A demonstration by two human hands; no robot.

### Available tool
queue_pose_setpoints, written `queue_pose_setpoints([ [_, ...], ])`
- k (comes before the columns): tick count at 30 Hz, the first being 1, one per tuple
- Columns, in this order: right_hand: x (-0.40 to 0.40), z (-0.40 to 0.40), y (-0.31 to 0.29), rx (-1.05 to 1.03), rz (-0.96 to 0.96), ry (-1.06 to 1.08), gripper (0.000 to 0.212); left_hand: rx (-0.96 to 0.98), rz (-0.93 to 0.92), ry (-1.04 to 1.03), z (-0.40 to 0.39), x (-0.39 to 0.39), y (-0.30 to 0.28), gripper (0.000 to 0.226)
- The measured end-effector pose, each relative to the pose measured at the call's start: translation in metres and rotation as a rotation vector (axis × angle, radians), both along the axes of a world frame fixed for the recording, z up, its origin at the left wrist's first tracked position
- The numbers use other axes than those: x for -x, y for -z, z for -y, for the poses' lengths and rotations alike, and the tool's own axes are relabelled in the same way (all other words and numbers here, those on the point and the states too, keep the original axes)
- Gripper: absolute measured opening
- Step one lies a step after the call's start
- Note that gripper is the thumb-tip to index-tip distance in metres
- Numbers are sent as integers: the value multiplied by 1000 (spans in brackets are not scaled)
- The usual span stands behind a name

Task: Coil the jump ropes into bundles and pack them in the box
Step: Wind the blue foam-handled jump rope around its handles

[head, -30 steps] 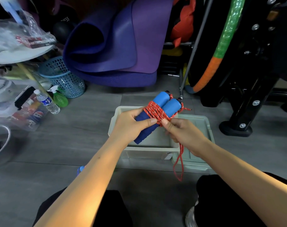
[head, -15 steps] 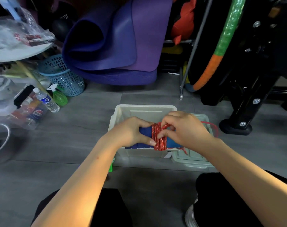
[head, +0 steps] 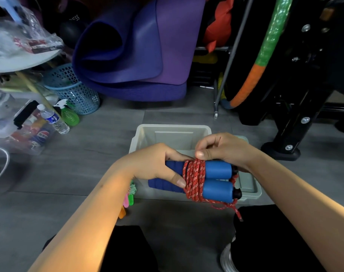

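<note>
Two blue foam handles of a jump rope lie side by side, bound by several turns of red speckled rope. My left hand grips the left ends of the handles, thumb against the coil. My right hand curls over the top of the bundle and pinches the rope at the coil's upper edge. A short red tail hangs off the lower right. The bundle hovers over the near edge of a pale open box on the floor. Another jump rope with coloured handles peeks out under my left forearm.
The box lid lies against the box's right side. Rolled purple mats lean behind it. A blue mesh basket, bottles and clutter sit left. A black equipment stand and a green-orange hoop fill the right.
The bundle came down from upright in front of me to lying level over the box. My right hand moved from below the coil to on top of it, and the hanging tail got shorter.
</note>
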State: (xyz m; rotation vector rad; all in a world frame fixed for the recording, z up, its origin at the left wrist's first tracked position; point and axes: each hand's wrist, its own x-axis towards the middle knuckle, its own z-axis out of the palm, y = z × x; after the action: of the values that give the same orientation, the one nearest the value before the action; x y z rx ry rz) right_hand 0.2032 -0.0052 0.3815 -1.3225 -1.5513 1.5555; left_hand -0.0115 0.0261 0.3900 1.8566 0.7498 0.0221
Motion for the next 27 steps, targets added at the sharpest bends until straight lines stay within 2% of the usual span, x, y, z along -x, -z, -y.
queue_pose_setpoints([
  [2, -1, 0, 1, -1, 30, 3, 31, 2, 17, -20, 0, 2, 1, 46],
  [5, -7, 3, -1, 7, -14, -40, 27, 30, 57, -81, 0, 5, 1, 48],
  [11, -13, 6, -7, 80, -146, -98, 73, 132, 199, -269, -3, 9, 7, 50],
  [16, -16, 11, -10, 148, -368, 22, 88, 214, 330, -375, -4, 7, 9, 49],
  [20, -20, 6, -1, 189, -428, 69, 105, 248, 404, -448, -3, 0, 12, 62],
  [23, -15, 4, 3, 90, -390, -36, 97, 301, 482, -560, -7, -2, 12, 63],
  [27, 0, 5, 9, 23, -187, 52, 52, 224, 434, -648, -5, -6, 9, 69],
])
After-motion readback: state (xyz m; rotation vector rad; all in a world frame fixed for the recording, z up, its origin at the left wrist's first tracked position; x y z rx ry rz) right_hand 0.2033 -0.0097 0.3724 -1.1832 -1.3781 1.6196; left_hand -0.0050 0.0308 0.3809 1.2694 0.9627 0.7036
